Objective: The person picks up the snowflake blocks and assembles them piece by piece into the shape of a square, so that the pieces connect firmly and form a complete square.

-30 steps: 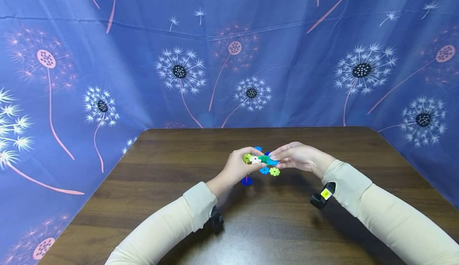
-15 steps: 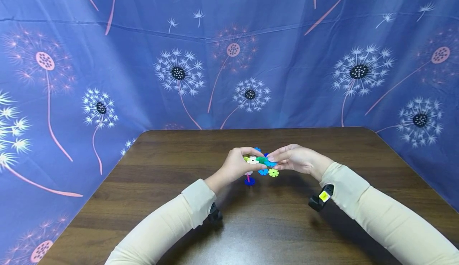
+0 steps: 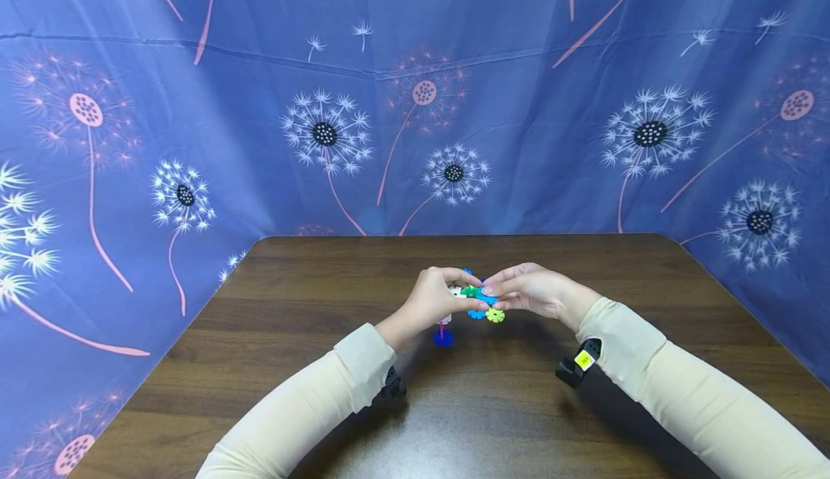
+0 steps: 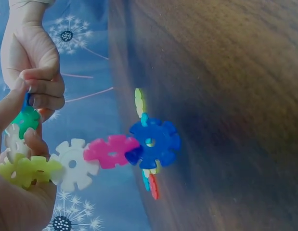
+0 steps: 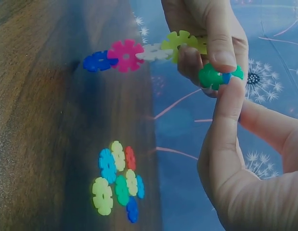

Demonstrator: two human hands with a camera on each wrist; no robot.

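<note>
A chain of slotted plastic snowflake discs is in my left hand (image 3: 428,297), whose thumb and fingers grip its upper part. In the left wrist view the chain runs from a dark blue disc (image 4: 163,139) through a pink disc (image 4: 110,153) and a white disc (image 4: 74,166) to a yellow-green disc (image 4: 28,169). Another white disc (image 4: 14,142) and a green disc (image 4: 27,120) follow. My right hand (image 3: 547,290) pinches a light blue disc (image 3: 488,296) at the green disc's edge. Fingertips of both hands meet there, hiding much of the blue disc.
Several loose discs lie on the brown wooden table below the hands, among them a yellow-green disc (image 5: 102,196), a light blue disc (image 5: 108,165) and a red disc (image 5: 130,158). A blue dandelion-print cloth (image 3: 389,104) hangs behind the table's far edge.
Both hands stay together over the loose discs. The chain's dark blue end has swung slightly right, then back left and lower. The left fingers now cover the yellow-green disc in the head view.
</note>
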